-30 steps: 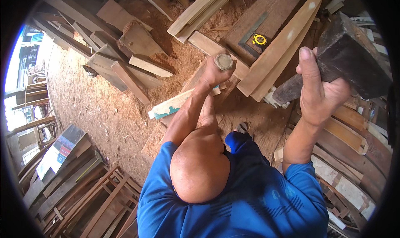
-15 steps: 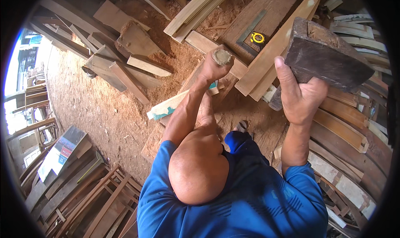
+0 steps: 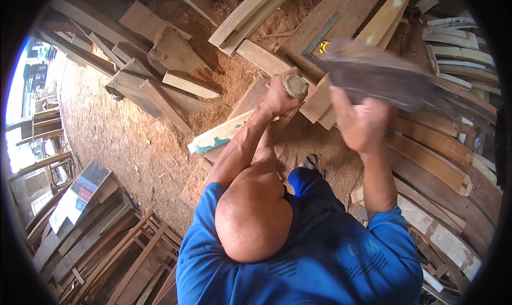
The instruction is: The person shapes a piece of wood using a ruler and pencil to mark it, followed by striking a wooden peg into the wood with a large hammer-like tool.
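My left hand [image 3: 278, 98] is wrapped round an upright chisel [image 3: 295, 85]; only its round, worn wooden handle end shows, and the blade is hidden below my fist. Under and beyond that hand lies a wooden board [image 3: 262, 58]. My right hand [image 3: 362, 124] grips a big dark wooden mallet [image 3: 381, 81], raised to the right of the chisel and apart from it. Motion smears the mallet's head. Close to my left forearm is a pale wood strip [image 3: 218, 138] with green paint on its end.
A metal square [image 3: 320, 35] and a yellow tape measure [image 3: 324, 47], partly covered by the mallet, lie on a wide plank [image 3: 341, 6]. Curved timber pieces [image 3: 434, 158] are stacked at right. Offcuts [image 3: 165, 99] and shavings lie at upper left, more boards [image 3: 128, 251] at lower left.
The mallet and my right hand have swung left, toward the chisel, now covering part of the tape measure. My left hand and the chisel have shifted slightly right and down.
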The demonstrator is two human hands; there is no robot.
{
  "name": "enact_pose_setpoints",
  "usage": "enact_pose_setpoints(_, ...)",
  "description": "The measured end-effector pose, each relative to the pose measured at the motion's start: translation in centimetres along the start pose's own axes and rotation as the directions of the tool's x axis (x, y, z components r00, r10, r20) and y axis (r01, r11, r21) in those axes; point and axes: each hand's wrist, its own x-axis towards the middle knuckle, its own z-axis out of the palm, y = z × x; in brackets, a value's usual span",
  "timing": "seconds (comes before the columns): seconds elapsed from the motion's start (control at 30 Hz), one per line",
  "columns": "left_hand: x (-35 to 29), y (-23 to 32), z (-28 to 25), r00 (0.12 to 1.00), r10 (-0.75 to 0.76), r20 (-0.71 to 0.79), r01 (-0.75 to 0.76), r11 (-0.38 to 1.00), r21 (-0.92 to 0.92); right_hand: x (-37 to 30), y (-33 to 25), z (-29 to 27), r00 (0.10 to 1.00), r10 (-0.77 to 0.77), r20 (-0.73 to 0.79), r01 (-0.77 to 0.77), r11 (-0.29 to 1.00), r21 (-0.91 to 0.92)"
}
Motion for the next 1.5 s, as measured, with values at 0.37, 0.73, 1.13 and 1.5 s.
enact_pose_setpoints(0.37, -1.0, -1.1, 0.0, 0.999, 0.022, -0.047, -0.019, 0.997, 0.069, 1.6, -1.9, -0.7, 0.981, -0.005, -0.193, 0.011, 0.999, 0.03)
enact_pose_setpoints(0.73, -2.8, -2.9, 0.8, 0.967, 0.17, -0.19, -0.163, 0.985, 0.051, -3.1, 3.9, 3.3, 0.849, 0.311, 0.428, -0.166, 0.925, -0.342)
enact_pose_setpoints(1.13, -0.4, -2.8, -0.9, 0.961, -0.008, -0.275, -0.028, 0.991, -0.13, -2.1, 0.5, 0.1, 0.987, 0.067, 0.145, -0.077, 0.995, 0.07)
enact_pose_setpoints(1.5, -1.9, -1.5, -0.9, 0.973, -0.009, -0.229, -0.014, 0.995, -0.102, 0.0, -2.2, -2.1, 0.996, 0.082, -0.037, -0.077, 0.991, 0.108)
